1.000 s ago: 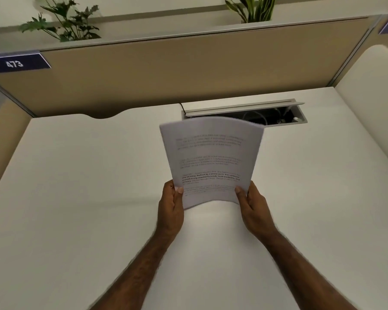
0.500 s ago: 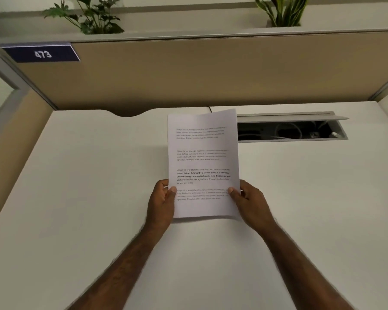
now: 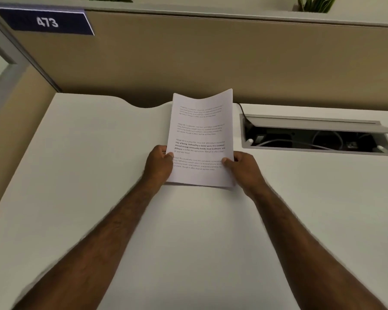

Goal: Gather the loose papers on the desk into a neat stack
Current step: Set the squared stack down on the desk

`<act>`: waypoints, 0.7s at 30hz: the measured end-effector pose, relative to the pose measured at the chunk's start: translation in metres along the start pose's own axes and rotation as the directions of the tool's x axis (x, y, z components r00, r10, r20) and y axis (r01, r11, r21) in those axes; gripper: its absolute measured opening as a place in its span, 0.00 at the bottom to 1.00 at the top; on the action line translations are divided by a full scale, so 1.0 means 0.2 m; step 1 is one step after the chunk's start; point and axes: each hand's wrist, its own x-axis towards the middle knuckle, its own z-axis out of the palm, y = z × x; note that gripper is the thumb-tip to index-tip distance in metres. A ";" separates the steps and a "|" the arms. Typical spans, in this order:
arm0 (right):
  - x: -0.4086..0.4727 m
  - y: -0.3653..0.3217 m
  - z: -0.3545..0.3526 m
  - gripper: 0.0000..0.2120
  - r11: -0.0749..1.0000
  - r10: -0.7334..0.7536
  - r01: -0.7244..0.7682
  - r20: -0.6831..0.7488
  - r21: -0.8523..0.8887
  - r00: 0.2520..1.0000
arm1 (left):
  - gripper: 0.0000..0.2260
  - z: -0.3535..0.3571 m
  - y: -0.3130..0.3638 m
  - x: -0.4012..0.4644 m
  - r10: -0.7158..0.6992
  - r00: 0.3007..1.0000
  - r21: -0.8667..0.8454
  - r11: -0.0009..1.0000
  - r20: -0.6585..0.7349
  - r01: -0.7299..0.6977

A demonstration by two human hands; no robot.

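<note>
Both thumbs pinch the papers [image 3: 201, 139]: left hand [image 3: 158, 163] and right hand [image 3: 242, 168] grasp the side edges. A second ago bowed, the sheets now look squared, bottom edge apparently on the desk [image 3: 76, 175]; stacking seems nearly finished.

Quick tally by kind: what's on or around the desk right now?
Paper stack, held by left hand and right hand: 1
Open cable hatch: 1
Number plate 473: 1
Plants, partly cut off: 2
Total: 5
</note>
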 end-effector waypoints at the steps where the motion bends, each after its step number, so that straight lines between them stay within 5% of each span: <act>1: 0.02 -0.01 0.02 0.14 1.000 0.007 -0.007 0.002 -0.003 1.000 | 0.11 0.00 0.01 0.03 0.004 1.000 0.025 1.000 0.002 -0.004; 21: 0.10 -0.02 0.01 0.14 0.985 -0.023 0.001 -0.124 -0.173 0.992 | 0.12 0.02 0.08 0.06 -0.041 0.994 0.106 0.993 -0.099 0.052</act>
